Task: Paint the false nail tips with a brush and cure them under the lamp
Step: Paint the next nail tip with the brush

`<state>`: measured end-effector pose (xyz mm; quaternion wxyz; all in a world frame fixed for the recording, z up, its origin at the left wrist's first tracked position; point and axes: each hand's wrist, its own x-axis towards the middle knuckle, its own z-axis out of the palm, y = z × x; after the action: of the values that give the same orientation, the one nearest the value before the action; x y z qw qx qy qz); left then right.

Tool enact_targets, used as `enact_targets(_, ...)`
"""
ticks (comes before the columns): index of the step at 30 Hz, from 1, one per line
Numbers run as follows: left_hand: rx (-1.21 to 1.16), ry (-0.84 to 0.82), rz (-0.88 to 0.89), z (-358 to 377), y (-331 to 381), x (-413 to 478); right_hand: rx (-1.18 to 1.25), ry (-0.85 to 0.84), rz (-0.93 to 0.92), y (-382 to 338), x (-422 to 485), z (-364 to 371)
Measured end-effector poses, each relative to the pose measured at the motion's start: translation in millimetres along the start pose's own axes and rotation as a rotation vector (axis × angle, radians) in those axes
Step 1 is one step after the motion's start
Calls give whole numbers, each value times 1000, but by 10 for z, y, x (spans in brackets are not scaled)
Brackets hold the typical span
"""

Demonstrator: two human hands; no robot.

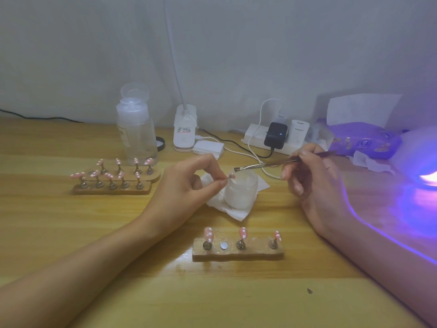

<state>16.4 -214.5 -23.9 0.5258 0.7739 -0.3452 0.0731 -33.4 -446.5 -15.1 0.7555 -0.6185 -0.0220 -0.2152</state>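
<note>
My left hand (189, 183) pinches a small stand with a pink nail tip (231, 176) over a frosted white jar (241, 189). A thin brush (260, 165) is gripped by my right hand (312, 183), its bristles just above the nail tip. In front of me a wooden holder (237, 250) carries three pink dotted nail tips and one bare magnet spot. The curing lamp (421, 169) glows violet at the right edge.
Two more wooden holders (113, 183) with several pink tips stand at the left. A clear pump bottle (136, 131), a desk lamp base (184, 131), a power strip with chargers (272, 138) and a purple wipes pack (364, 140) line the back. A white tissue (227, 208) lies under the jar.
</note>
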Motion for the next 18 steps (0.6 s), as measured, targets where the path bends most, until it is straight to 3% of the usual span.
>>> enact_targets(11, 5, 2, 5, -1, 7, -2, -32, -42, -27, 5, -10, 14)
enact_targets(18, 0, 1, 12, 9, 4, -2, -11, 17, 5, -8, -2, 1)
